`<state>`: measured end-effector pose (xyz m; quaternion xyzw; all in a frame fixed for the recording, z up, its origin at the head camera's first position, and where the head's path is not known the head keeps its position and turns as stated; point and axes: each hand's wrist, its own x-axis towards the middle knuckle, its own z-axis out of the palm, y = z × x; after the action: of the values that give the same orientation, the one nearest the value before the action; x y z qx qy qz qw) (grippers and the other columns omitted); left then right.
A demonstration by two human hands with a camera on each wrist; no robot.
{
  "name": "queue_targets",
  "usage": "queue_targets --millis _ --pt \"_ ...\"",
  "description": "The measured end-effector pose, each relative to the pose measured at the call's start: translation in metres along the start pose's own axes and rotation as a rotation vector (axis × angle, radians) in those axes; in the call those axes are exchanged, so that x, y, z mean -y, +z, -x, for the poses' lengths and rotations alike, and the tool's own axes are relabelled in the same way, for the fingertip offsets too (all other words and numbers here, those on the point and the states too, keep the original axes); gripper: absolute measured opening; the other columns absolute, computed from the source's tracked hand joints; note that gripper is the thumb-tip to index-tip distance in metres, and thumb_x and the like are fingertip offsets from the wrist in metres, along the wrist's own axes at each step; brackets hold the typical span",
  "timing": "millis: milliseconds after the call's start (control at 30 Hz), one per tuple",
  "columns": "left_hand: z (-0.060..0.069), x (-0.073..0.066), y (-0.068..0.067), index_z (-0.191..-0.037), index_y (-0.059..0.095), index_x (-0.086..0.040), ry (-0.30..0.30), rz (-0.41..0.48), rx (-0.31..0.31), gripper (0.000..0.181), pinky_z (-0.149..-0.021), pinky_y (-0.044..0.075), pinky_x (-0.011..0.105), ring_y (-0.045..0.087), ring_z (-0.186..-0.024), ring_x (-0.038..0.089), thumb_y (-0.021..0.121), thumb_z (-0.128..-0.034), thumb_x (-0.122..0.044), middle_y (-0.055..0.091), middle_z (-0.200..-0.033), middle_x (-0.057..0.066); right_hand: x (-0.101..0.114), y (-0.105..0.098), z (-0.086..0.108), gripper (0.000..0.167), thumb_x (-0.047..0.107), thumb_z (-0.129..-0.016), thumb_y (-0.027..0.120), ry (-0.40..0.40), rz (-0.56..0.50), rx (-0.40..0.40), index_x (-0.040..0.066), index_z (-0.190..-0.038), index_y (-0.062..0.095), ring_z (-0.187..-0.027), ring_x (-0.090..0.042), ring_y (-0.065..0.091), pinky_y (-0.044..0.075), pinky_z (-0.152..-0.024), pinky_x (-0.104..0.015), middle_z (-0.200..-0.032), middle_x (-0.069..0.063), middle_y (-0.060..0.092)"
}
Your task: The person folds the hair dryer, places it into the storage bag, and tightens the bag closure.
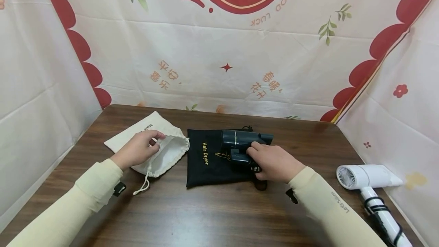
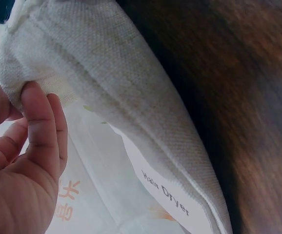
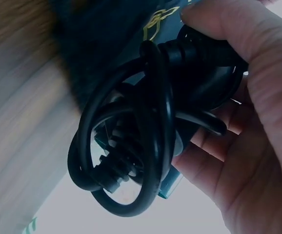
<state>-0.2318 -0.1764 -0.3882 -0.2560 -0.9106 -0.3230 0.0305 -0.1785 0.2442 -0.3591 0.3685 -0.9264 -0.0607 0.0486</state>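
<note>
A cream drawstring bag (image 1: 132,132) lies on the left of the table, its mouth held wide toward the right. My left hand (image 1: 138,148) pinches the rim of this bag between thumb and fingers, as the left wrist view also shows. My right hand (image 1: 274,161) grips a dark blue hair dryer (image 1: 243,138) above a black drawstring bag (image 1: 202,172) printed "Hair Dryer". In the right wrist view, a looped black cord (image 3: 165,92) hangs bundled at the dryer's handle, with the fingers around it. The palm hides part of the handle.
To the right, a white hair dryer (image 1: 374,176) with a black cord around its handle lies near the side curtain. The brown wooden table (image 1: 212,216) is bordered by white printed curtains (image 1: 205,48) at the back and both sides.
</note>
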Motion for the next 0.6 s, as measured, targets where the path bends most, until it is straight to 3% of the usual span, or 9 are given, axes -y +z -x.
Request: queue_targets --millis 600 --pt "0.0 0.002 0.004 -0.116 0.066 0.003 -0.011 0.018 -0.02 0.028 -0.073 0.051 0.035 0.066 -0.087 0.02 0.061 -0.0888 0.001 0.067 -0.115 0.017 0.033 -0.007 -0.057 0.041 0.031 -0.074 0.081 -0.096 -0.02 0.002 0.013 -0.104 0.059 -0.069 -0.009 0.048 0.047 -0.06 -0.028 -0.09 0.004 0.05"
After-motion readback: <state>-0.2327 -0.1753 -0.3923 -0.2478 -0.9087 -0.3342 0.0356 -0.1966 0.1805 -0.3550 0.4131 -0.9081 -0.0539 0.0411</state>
